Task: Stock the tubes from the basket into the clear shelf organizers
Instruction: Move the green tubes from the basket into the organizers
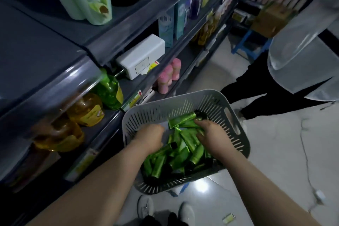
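A grey slotted basket (218, 104) stands low in front of me, holding several shiny green tubes with black caps (185, 145). Both of my hands are down inside it. My left hand (150, 137) is curled around green tubes at the pile's left side. My right hand (211, 132) rests on the pile's right side, fingers closed over a few tubes near the basket's far end. The clear shelf organizers do not show in this view.
Dark grey shelving (102, 46) runs along my left with yellow bottles (86, 110), a green bottle (110, 91), pink bottles (168, 77) and a white box (143, 57). Another person (300, 57) in a pale top stands at the right. One tube (228, 218) lies on the floor.
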